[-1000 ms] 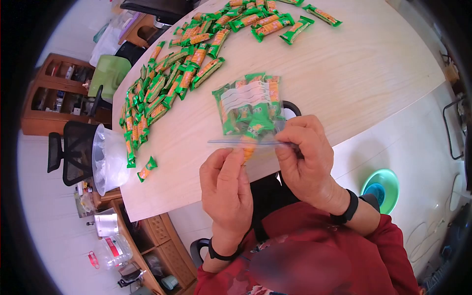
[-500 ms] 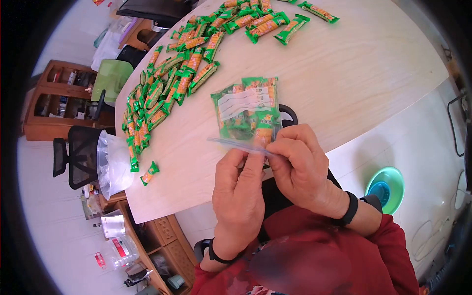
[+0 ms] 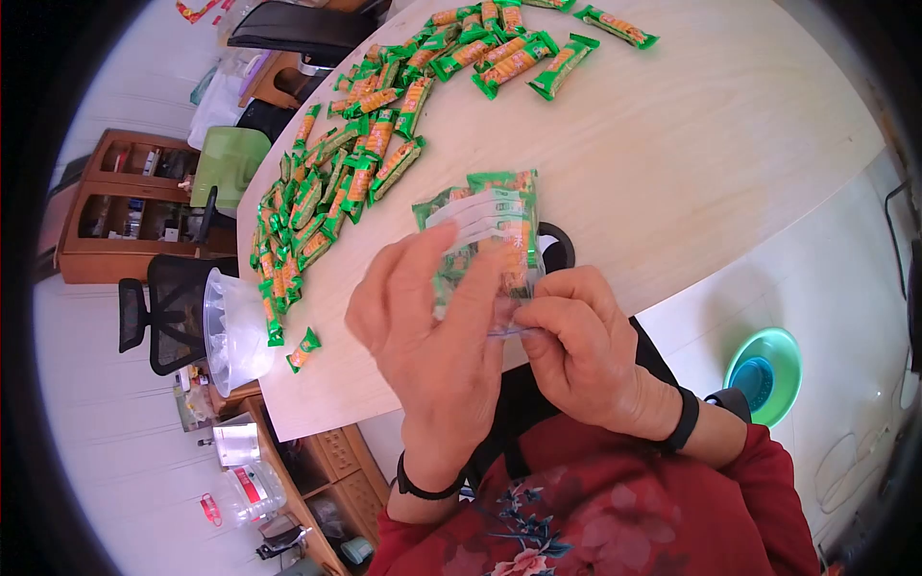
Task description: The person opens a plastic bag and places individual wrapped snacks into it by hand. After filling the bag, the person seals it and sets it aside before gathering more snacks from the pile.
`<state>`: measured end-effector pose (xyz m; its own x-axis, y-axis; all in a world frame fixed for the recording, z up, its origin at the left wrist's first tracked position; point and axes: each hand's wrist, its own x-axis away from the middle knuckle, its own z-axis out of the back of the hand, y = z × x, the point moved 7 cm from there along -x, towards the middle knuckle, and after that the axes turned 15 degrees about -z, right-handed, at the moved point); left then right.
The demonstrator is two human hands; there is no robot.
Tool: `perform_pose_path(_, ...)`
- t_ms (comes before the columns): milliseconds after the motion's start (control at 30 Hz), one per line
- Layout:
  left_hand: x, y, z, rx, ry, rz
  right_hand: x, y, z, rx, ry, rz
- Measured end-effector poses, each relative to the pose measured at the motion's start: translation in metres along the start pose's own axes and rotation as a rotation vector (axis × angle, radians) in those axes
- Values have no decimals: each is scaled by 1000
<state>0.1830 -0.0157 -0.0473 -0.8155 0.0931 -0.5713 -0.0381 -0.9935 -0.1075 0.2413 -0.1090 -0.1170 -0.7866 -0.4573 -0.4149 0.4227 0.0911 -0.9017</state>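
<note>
A clear zip-lock bag (image 3: 485, 209) with a white label panel is filled with green-and-orange snack packets. It lies near the table's edge in front of me. My right hand (image 3: 586, 360) pinches the zip edge of the bag between thumb and fingers. Over the bag's left side, my left hand (image 3: 423, 336) is slightly blurred, its fingers stretched out and apart. Those fingers cover part of the bag and of its zip edge. A large pile of the same snack packets (image 3: 341, 182) spreads along the far left of the table.
One loose packet (image 3: 303, 350) lies near a clear plastic tub (image 3: 230, 336) at the table's left edge. Several packets lie at the far side of the pale table (image 3: 672, 144). A green basin (image 3: 789, 374) stands on the floor at right; an office chair (image 3: 173, 312) stands left.
My left hand has let go of the zip edge, opened, and moved left and up over the bag. The right hand keeps its pinch there. The view has shifted slightly.
</note>
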Motion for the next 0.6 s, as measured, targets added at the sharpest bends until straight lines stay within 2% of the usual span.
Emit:
perform_pose_path(33, -4, 2, -7, 18, -93, -51, 0, -1, 0, -5, 1, 1)
perform_pose_path(167, -7, -2, -29, 143, -53, -27, 0, 0, 1, -41, -9, -22)
perform_pose_path(400, -1, -11, -37, 180, 41, 8, -5, 1, 5, -18, 9, -33)
perform_pose_path(500, 12, -21, -26, 208, 11, 61, -6, 1, 9, 29, 50, -55)
perform_pose_path(600, 38, -41, -14, 201, 52, 237, -3, 4, 15, 55, 97, -140)
